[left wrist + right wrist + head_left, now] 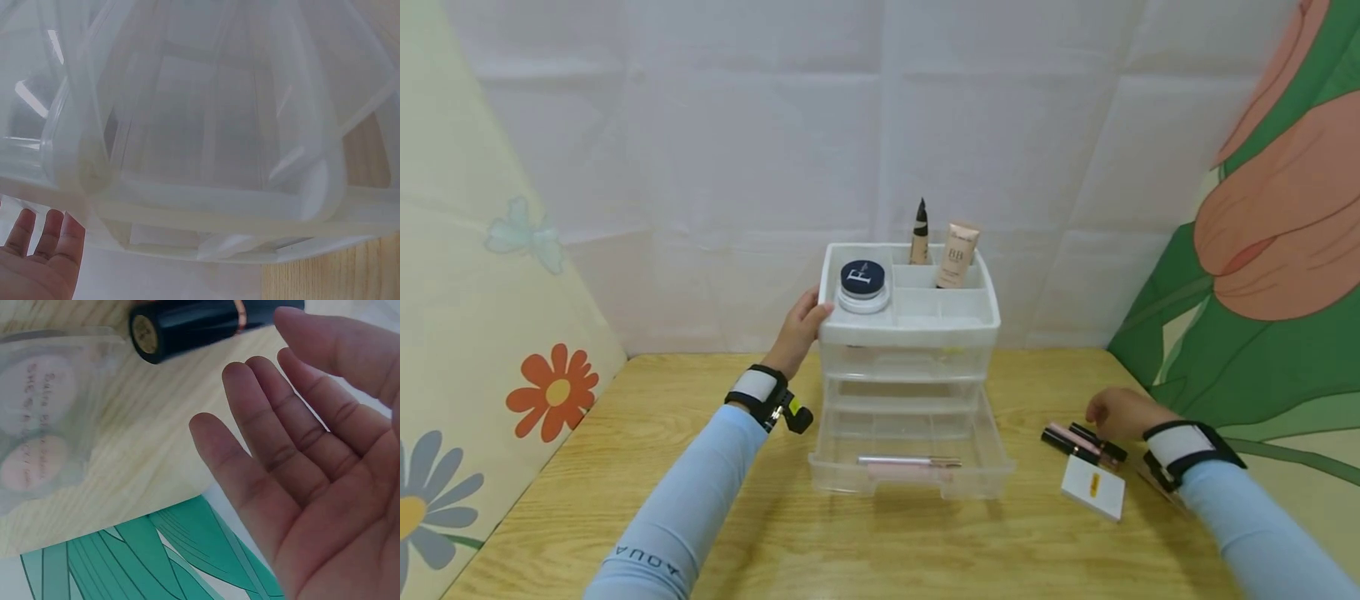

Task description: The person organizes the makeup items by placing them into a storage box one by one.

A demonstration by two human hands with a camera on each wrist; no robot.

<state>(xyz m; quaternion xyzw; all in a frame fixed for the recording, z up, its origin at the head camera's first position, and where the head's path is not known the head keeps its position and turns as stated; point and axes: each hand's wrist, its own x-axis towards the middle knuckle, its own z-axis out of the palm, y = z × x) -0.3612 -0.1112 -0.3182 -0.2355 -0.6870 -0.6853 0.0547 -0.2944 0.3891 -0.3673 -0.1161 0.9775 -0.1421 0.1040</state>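
A white and clear drawer organizer [910, 336] stands mid-table, its lowest visible drawer [842, 477] pulled out with slim pink and silver tubes [910, 461] inside. My left hand [797, 332] holds its upper left side, thumb at the front corner; the left wrist view shows the fingertips [53, 219] against the rim. Over to the right, my right hand [1127, 414] hovers beside several black and pink cosmetic tubes [1084, 442]. In the right wrist view its fingers are loosely bent with nothing in them, close to a black lipstick tube [187, 328].
On the organizer's top sit a dark-lidded round jar [862, 279], a black-tipped pen [920, 233] and a BB cream tube [957, 254]. A flat white box [1093, 487] lies by the cosmetic tubes. A clear packet [44, 419] is near the right hand. A white cloth [737, 167] hangs behind.
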